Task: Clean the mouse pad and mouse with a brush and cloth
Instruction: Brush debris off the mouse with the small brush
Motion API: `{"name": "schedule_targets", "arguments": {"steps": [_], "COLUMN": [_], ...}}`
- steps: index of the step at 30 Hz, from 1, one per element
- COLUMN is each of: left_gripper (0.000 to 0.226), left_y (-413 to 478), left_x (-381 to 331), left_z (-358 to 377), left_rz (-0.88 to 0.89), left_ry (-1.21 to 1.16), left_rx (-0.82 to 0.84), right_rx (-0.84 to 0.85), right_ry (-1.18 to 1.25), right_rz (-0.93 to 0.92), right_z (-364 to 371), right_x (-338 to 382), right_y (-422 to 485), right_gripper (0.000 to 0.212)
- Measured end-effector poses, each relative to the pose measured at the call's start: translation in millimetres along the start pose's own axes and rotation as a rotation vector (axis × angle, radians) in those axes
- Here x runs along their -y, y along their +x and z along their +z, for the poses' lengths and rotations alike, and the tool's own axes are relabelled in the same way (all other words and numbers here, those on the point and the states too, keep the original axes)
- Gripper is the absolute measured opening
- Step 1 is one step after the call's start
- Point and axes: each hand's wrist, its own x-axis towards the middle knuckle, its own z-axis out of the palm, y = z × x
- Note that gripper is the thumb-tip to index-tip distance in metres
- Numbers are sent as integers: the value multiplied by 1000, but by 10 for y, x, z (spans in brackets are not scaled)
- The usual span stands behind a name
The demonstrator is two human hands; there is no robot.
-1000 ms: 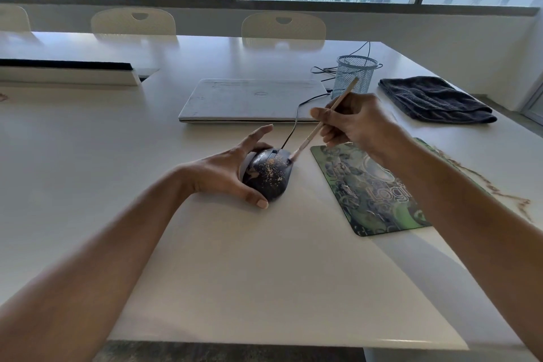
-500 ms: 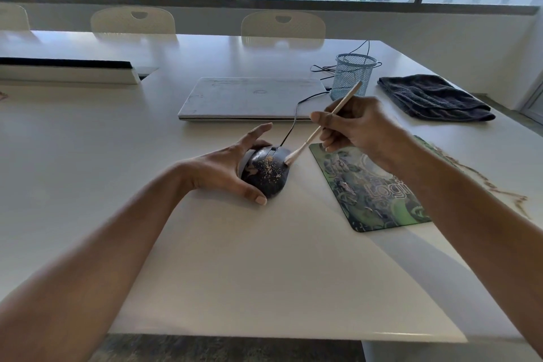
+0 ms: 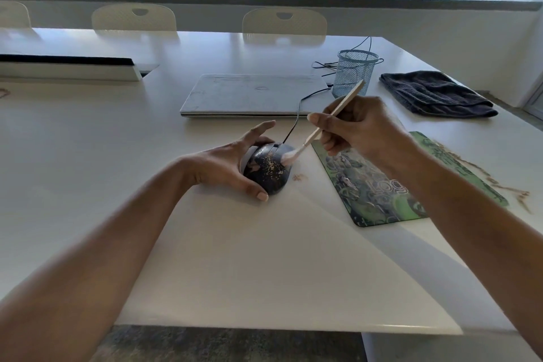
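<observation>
A dark wired mouse (image 3: 269,169), speckled with pale crumbs, sits on the white table (image 3: 205,258). My left hand (image 3: 226,161) grips it from the left, thumb at its near edge and forefinger stretched past its front. My right hand (image 3: 355,126) pinches a thin pale brush (image 3: 332,119) like a pen; the white bristles touch the mouse's right front side. The green patterned mouse pad (image 3: 379,188) lies to the right, partly under my right forearm. A dark folded cloth (image 3: 432,94) rests at the far right.
A shut white laptop (image 3: 252,94) lies behind the mouse, with a blue mesh cup (image 3: 354,70) and thin cables beside it. Brown crumbs (image 3: 299,177) lie just right of the mouse and along the pad's far edge (image 3: 499,182). Chairs line the far side.
The brush tip has swept across the mouse's right front. A small heap of crumbs now lies on the table beside the mouse. My left hand keeps its hold.
</observation>
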Motion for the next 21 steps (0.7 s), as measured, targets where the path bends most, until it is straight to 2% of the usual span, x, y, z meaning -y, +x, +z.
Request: {"name": "schedule_targets", "arguments": {"steps": [3, 6, 9, 13, 21], "left_gripper": [119, 120, 130, 132, 128], "left_y": [-2, -16, -22, -31, -17], "left_x": [-4, -24, -47, -61, -26], "left_z": [-1, -4, 3, -4, 4], "left_rz": [-3, 0, 20, 0, 18], "left_ry": [4, 6, 33, 21, -14], "left_rx": [2, 5, 5, 17, 28], "right_rx": [-20, -41, -38, -12, -57], "right_ry": [-14, 96, 145, 60, -55], "right_rz": [-6, -41, -56, -42, -59], "right_z": [-19, 87, 267, 345, 60], "right_x": [57, 98, 125, 82, 31], "right_y": [-14, 5, 30, -11, -112], "right_gripper": [26, 13, 12, 14, 14]}}
